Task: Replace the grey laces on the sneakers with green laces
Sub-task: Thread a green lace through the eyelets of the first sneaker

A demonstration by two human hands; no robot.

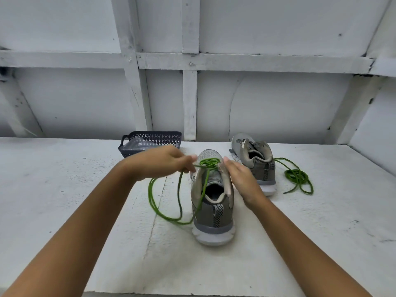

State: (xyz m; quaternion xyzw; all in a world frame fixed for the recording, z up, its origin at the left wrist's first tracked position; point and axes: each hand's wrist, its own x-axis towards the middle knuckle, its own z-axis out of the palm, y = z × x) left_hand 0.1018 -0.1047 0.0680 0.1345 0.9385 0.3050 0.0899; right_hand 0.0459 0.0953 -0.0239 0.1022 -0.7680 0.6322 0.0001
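Head view: the blurred left hand (162,162) pinches the bright green round lace (180,189), which is threaded through the far eyelets of the near grey mesh sneaker (212,213). The right hand (237,177) lies against that shoe's right flap. Its fingers are hidden, so I cannot tell whether it grips. The left hand partly covers a dark latticed plastic basket (162,138). To the far right stands a second grey sneaker (255,161), with a coiled green lace (297,176) beside it. Everything sits on a rough white tabletop (64,189) against a white boarded wall (278,103).
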